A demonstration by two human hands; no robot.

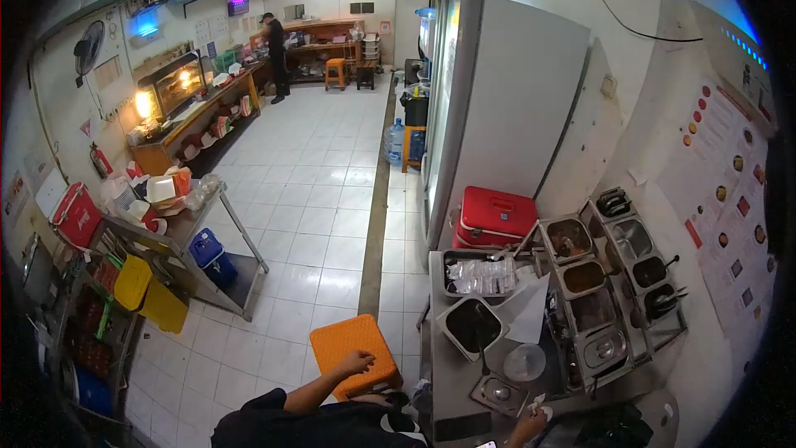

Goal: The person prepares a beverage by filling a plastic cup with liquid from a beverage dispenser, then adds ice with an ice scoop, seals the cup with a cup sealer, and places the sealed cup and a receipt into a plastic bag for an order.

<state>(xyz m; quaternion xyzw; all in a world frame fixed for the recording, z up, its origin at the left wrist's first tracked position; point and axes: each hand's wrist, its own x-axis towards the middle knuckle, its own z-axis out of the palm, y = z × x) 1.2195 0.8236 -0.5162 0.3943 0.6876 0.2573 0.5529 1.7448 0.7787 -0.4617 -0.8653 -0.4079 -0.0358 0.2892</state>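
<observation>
My left hand (355,363) hovers over an orange stool (348,333), fingers loosely bent and apart, with nothing visible in them. At the bottom right, my right hand (529,426) pinches a small crumpled white piece (541,406) that looks like tissue or wrapping. Just beyond that hand, a lidded metal container (499,394) and a clear round bowl (525,362) stand on the metal counter. Behind them is a square metal pan (473,325) with dark contents and a long handle sticking out. A phone-like bright edge (487,445) shows at the bottom border.
Several metal food pans (583,277) fill a rack along the right wall. A red cooler box (496,214) sits beside a tall fridge (514,108). On the left are a shelf cart (186,236) and a yellow bin (157,294). Another person (276,58) stands far back.
</observation>
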